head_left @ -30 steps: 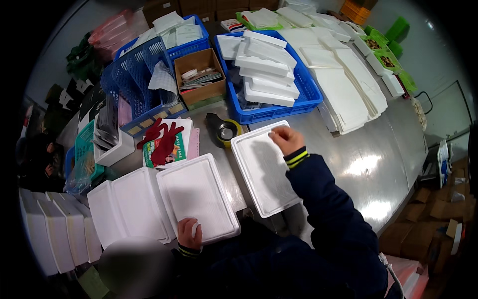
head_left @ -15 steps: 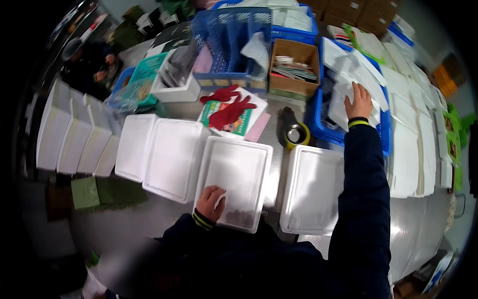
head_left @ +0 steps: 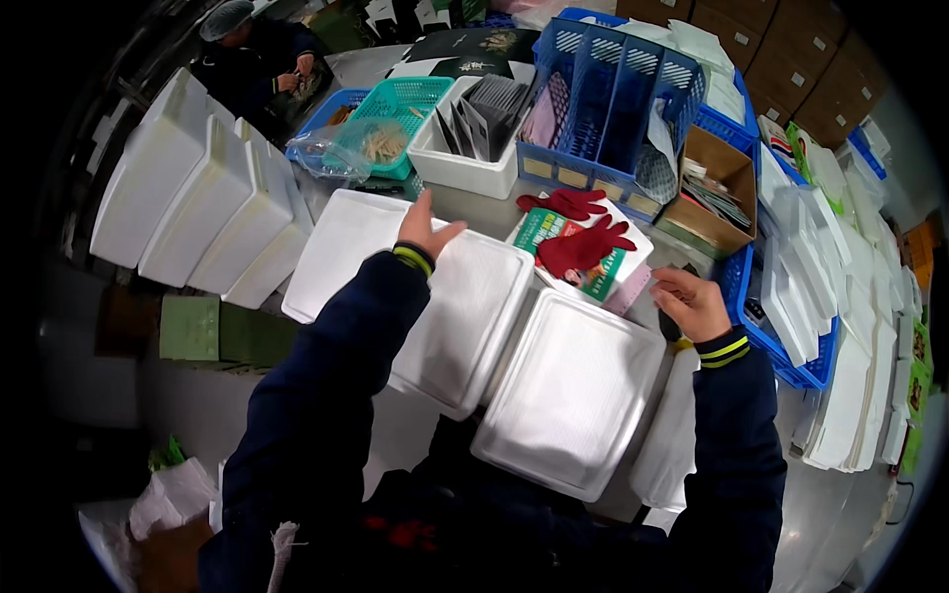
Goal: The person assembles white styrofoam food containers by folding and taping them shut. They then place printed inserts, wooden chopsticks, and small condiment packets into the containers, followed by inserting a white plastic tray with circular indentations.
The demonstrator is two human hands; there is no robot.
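Observation:
Closed white foam boxes stand in a row before me: a far-left box (head_left: 341,247), a box beside it (head_left: 470,306), a middle box (head_left: 573,395) and a partly hidden box (head_left: 667,445) at the right. Over the far edge of the two left boxes is my left hand (head_left: 427,229), thumb spread away from the fingers, holding nothing visible. My right hand (head_left: 695,304), fingers bent and thumb apart, hovers past the middle box's far right corner, close to a pink sheet (head_left: 630,291). It looks empty. Red gloves (head_left: 583,247) lie on a printed white package beyond the boxes.
White foam boxes (head_left: 188,198) stand tilted at the left. Behind are a teal basket (head_left: 400,99), a white bin of dark packets (head_left: 465,153), a blue divided crate (head_left: 593,109) and a cardboard box (head_left: 712,188). A blue basket (head_left: 825,371) holds white foam pieces. Another person (head_left: 262,64) sits far left.
My view has turned left. My right hand has left the blue basket for the far side of the boxes; my left hand has reached forward from the middle box to the left ones.

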